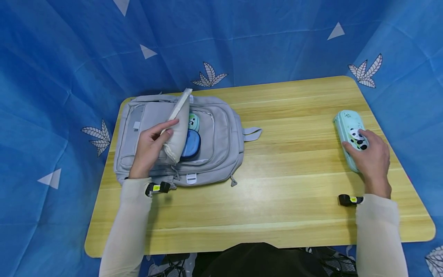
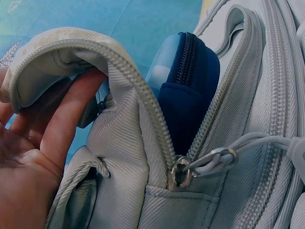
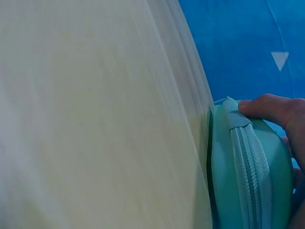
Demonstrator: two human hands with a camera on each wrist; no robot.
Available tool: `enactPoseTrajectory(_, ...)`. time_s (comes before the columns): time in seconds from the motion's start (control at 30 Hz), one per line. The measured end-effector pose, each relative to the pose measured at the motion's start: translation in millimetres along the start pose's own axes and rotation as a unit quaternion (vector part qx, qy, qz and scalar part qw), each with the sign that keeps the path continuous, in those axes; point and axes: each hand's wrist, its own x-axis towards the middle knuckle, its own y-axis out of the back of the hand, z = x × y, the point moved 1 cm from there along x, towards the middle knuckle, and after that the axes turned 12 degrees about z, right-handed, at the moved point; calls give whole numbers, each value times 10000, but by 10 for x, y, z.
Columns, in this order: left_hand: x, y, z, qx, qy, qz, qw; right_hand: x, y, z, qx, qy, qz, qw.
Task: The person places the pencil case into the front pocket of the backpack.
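Observation:
A grey backpack (image 1: 221, 169) lies on the left part of the table, its front pocket unzipped. My left hand (image 1: 149, 144) pinches the pocket's front panel (image 1: 180, 130) and holds it pulled away from the bag. Inside the gap sit a dark blue zipped case (image 2: 183, 95) and, in the head view, a smaller mint item (image 1: 194, 121) with a panda face. Their lower parts are hidden in the pocket. Over at the right, my right hand (image 1: 373, 156) grips a mint pencil case (image 1: 348, 121) with a panda picture, thumb at its zipped side (image 3: 248, 167).
The wooden table (image 1: 294, 161) has rounded corners, and its right edge runs near the pencil case. Blue patterned cloth (image 1: 270, 46) hangs behind and beside it. A strap loop (image 1: 252, 134) sticks out from the backpack's right end. Near the pocket corner hangs a zipper pull (image 2: 214, 162).

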Motion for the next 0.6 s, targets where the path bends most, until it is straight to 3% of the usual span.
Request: enactPoseTrajectory(0.6, -8, -1, 12, 5, 104, 24, 9999, 41, -361, -555, 135, 843, -578, 9947)
